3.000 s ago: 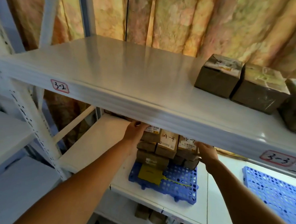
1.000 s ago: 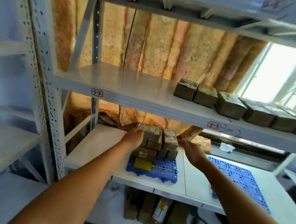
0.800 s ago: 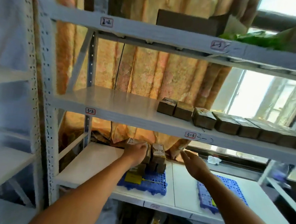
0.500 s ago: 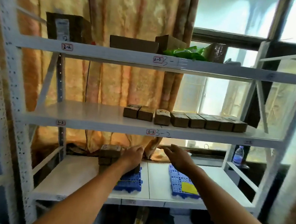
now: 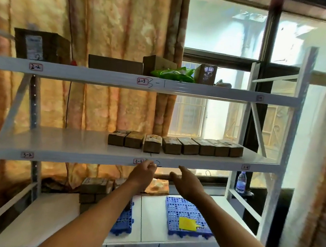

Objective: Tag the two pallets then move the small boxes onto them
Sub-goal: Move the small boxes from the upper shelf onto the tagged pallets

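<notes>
Left hand: I see my left hand (image 5: 142, 174) raised in front of the middle shelf edge, just below the "3-3" label (image 5: 138, 161); its fingers are curled in loosely and hold nothing.
Right hand: my right hand (image 5: 187, 183) is up beside it, slightly to the right, fingers stretched out and relaxed, palm turned leftward, touching nothing.
Row of small boxes: eight brown small boxes (image 5: 175, 144) sit side by side on the middle shelf (image 5: 55, 144), from its centre out to the right; the third from the left stands a little nearer the edge than the others.
Stacked boxes: a pile of brown boxes (image 5: 93, 189) stands on the lower shelf (image 5: 52, 212) to the left, partly hidden behind my left forearm.
Left pallet: the blue left pallet (image 5: 122, 222) lies under that pile; I can see only its near right corner past my arm.
Right pallet: the blue right pallet (image 5: 185, 217) lies flat on the lower shelf to the right, well apart from the pile, with nothing on it but a yellow tag (image 5: 187, 224) at its near end.
Top shelf: larger cartons (image 5: 115, 64) and a green packet (image 5: 173, 74) rest on it.
Far right: a water bottle (image 5: 241, 182) stands behind the rack by the window.
</notes>
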Demonstrator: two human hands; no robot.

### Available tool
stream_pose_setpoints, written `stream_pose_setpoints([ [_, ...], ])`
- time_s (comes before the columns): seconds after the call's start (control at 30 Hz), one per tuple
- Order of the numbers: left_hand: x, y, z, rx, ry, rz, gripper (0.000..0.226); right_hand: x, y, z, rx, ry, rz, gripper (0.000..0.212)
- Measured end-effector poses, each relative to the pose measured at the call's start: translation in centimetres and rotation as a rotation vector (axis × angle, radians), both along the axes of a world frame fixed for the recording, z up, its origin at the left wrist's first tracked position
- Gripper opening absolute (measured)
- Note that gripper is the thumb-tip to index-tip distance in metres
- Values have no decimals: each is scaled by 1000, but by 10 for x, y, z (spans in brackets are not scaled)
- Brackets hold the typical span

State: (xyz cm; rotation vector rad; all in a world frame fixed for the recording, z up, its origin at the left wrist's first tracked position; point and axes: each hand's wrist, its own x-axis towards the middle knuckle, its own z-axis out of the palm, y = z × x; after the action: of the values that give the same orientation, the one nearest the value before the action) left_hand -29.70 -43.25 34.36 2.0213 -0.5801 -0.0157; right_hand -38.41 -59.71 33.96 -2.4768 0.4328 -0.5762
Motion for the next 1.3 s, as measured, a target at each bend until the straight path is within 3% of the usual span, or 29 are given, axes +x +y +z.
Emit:
stream_pose_setpoints([
  [0.13,51,-18,10,-59,-45,67,42,52,-12,8,-22,-53,22,67],
  [0.23,102,-21,17,-158,-85,145,38,100,-14,20,-74,-142,61,58],
  [0.4,199,-8,35,-195,-245,439,30,186,-11,34,-104,-190,-3,63],
  [0.47,232,0,39,-70,-287,650,41,216,-8,35,-93,-175,-95,72],
  [0.6,278,16,34,91,-42,806,82,257,-3,37,-74,-113,-197,78],
  [0.73,304,17,22,182,133,770,86,284,-18,40,79,-55,-135,70],
  [0.9,310,7,20,120,71,752,78,305,-36,28,337,-118,-46,60],
  [1.07,306,11,20,-92,61,670,67,314,-50,18,604,-298,111,44],
  [1.2,301,11,21,-265,47,538,68,312,-54,18,919,-390,233,51],
  [1.3,297,18,21,-378,52,472,61,305,-54,20,991,-419,239,51],
])
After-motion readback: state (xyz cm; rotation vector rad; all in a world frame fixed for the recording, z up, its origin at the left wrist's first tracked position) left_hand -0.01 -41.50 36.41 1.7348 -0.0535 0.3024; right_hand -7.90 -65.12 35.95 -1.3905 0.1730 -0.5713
